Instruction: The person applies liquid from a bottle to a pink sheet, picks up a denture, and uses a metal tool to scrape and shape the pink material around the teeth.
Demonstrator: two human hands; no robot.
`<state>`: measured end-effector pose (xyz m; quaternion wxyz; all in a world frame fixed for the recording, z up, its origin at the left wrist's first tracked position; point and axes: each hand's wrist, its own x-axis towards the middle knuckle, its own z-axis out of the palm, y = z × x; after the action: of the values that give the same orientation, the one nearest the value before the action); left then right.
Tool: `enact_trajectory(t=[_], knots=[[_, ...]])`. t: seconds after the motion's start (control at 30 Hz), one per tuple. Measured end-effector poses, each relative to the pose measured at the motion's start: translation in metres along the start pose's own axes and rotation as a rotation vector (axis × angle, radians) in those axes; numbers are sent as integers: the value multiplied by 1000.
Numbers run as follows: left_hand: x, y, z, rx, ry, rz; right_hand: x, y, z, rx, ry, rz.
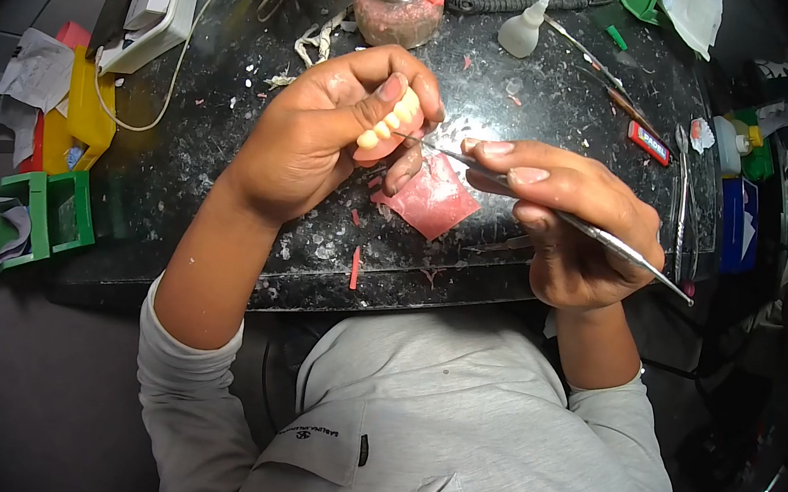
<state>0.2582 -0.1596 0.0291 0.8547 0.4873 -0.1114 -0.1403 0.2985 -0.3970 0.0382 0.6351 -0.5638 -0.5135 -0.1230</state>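
Note:
My left hand point(315, 128) is closed around a denture point(382, 151) with pink wax gum and a row of cream teeth; its thumb presses against the teeth. In my right hand point(585, 215) a thin metal wax carver point(602, 235) is gripped like a pen. The carver's fine tip points left and meets the denture near the teeth and gum line. Below the denture, a sheet of pink wax point(434, 198) lies on the black bench point(216, 175). A narrow pink wax strip point(355, 269) rests close to the bench's front edge.
A glass spirit burner point(398, 11) and a white dropper bottle point(522, 29) stand at the back. To the right are a red box point(650, 143) and long metal tools point(683, 198). Green bins point(41, 222) sit at the left edge, and a white cable point(177, 72) crosses the bench.

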Motion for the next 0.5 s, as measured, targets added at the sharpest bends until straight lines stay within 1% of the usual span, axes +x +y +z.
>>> enact_trajectory(t=[0.07,0.23,0.33,0.5], knots=[[0,0,-1,-12,-13,3,0,-3,0,-12,13,31],[1,0,-3,-6,-35,5,-2,0,-1,-24,23,27],[1,0,-1,-4,-5,4,-2,0,0,-27,36,23],[1,-1,-1,-24,-17,-2,-3,2,-1,-35,45,14]])
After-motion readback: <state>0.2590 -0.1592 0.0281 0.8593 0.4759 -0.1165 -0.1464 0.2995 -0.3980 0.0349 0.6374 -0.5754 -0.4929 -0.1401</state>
